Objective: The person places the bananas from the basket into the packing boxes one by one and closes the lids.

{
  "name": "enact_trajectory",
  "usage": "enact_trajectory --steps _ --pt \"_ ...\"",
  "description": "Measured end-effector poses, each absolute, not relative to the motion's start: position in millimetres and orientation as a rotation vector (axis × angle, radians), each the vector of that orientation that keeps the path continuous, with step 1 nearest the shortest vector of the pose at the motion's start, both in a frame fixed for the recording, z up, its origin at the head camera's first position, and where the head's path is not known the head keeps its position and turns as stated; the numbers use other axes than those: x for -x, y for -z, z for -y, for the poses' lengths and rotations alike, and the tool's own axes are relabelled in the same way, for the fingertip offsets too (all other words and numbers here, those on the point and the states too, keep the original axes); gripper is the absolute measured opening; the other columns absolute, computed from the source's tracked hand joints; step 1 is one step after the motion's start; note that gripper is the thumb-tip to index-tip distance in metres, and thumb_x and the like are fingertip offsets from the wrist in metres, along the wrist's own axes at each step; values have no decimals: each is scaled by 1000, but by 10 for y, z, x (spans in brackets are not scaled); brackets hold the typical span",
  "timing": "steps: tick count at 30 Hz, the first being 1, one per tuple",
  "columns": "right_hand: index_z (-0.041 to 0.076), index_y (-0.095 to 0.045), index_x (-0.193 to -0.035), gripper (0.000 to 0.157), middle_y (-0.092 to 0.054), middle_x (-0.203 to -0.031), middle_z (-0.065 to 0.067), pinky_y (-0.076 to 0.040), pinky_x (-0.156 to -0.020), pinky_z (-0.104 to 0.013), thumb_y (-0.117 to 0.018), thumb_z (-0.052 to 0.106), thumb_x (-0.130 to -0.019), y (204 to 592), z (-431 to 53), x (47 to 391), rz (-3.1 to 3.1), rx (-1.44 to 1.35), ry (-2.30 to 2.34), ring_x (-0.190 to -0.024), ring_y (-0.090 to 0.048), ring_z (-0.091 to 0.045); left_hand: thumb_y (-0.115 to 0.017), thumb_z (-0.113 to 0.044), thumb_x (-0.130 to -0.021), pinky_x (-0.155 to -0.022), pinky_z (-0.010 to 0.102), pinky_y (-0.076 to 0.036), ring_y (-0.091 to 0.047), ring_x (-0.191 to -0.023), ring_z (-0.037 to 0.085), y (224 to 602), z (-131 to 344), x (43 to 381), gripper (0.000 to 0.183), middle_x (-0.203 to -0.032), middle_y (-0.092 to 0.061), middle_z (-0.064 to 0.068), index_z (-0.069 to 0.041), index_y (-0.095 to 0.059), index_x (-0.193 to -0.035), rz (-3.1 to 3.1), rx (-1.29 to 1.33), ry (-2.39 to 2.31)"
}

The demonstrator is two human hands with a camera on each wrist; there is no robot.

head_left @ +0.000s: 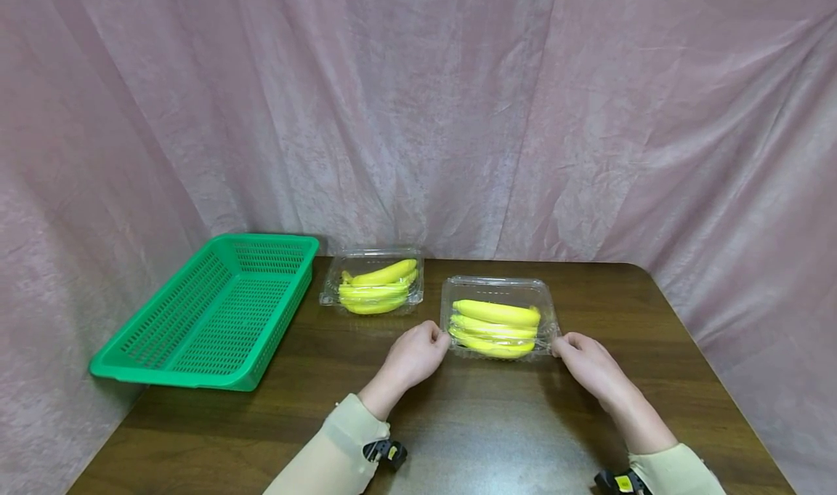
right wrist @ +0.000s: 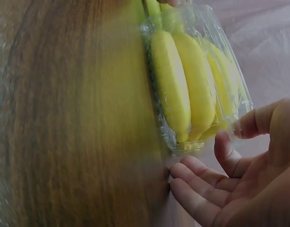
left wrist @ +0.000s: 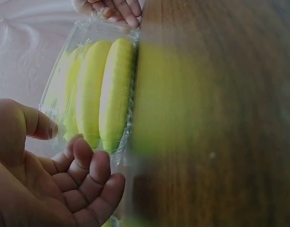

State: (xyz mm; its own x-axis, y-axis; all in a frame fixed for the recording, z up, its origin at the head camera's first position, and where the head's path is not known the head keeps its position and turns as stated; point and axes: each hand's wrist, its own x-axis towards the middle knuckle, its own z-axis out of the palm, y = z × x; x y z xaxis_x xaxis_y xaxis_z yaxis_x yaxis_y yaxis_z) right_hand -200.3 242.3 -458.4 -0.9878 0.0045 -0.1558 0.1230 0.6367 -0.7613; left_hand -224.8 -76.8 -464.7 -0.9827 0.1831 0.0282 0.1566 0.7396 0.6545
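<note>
A clear plastic clamshell box (head_left: 498, 283) of yellow bananas (head_left: 495, 330) lies on the table in front of me. At its near left corner is my left hand (head_left: 417, 351), thumb and forefinger pinching the plastic edge. My right hand (head_left: 588, 360) pinches the opposite near corner the same way. In the left wrist view, the other fingers (left wrist: 98, 168) curl loosely beside the box. The right wrist view shows the right thumb (right wrist: 256, 122) and forefinger close together at the box corner, with the remaining fingers loosely bent below.
A second clear box (head_left: 332, 280) of bananas stands at the back, left of the first one. Further left sits a green perforated basket (head_left: 251, 368) on the brown wooden table (head_left: 497, 437). Pink curtains (head_left: 445, 117) hang behind the table and at its sides.
</note>
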Motion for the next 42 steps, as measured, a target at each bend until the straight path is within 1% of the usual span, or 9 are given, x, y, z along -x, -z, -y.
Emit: enact_trajectory --steps 5,8,15,22,34,42 --pt "5 -69 -102 25 -64 -104 -11 -41 -82 -39 -55 26 -107 4574 -2429 2000 -2718 -91 1247 -100 -54 -28 -53 -25 -105 -63 34 -40 -46 -65 17 4650 768 2251 28 -71 -48 -1 -17 -53 -78 -2910 -289 -1063" --pt "6 -69 -99 24 -63 -101 -10 -41 -81 -39 -56 25 -105 4563 -2432 1996 -2730 -80 1227 -97 -53 -28 -52 -25 -106 -62 34 -38 -44 -64 16 4645 768 2254 30 -71 -46 -1 -17 -51 -77 -2901 -287 -1065" --pt "8 -69 -92 24 -65 -99 -5 -41 -80 -38 -56 25 -103 4545 -2447 1982 -2726 -60 1210 -92 -53 -23 -53 -23 -108 -63 35 -37 -44 -64 18 4654 772 2256 30 -72 -46 1 -15 -52 -79 -2860 -282 -1110" --pt "7 -72 -98 25 -71 -106 -4 -44 -86 -38 -55 23 -105 4561 -2446 1993 -2727 -43 1234 -101 -58 -23 -53 -23 -108 -63 34 -36 -43 -65 18 4681 777 2274 29 -73 -45 1 -15 -51 -80 -2828 -280 -1162" --pt "5 -73 -100 24 -73 -107 -7 -45 -87 -39 -55 20 -106 4570 -2432 2008 -2724 -46 1272 -101 -59 -23 -53 -21 -107 -65 34 -37 -43 -66 18 4671 786 2270 29 -73 -45 1 -14 -50 -79 -2810 -307 -1189" --pt "4 -74 -100 22 -74 -108 -7 -46 -87 -38 -58 18 -106 4571 -2433 1996 -2725 -25 1281 -101 -60 -21 -55 -21 -107 -61 32 -36 -42 -63 16 4678 784 2275 30 -71 -44 -1 -15 -50 -78 -2837 -326 -1174"
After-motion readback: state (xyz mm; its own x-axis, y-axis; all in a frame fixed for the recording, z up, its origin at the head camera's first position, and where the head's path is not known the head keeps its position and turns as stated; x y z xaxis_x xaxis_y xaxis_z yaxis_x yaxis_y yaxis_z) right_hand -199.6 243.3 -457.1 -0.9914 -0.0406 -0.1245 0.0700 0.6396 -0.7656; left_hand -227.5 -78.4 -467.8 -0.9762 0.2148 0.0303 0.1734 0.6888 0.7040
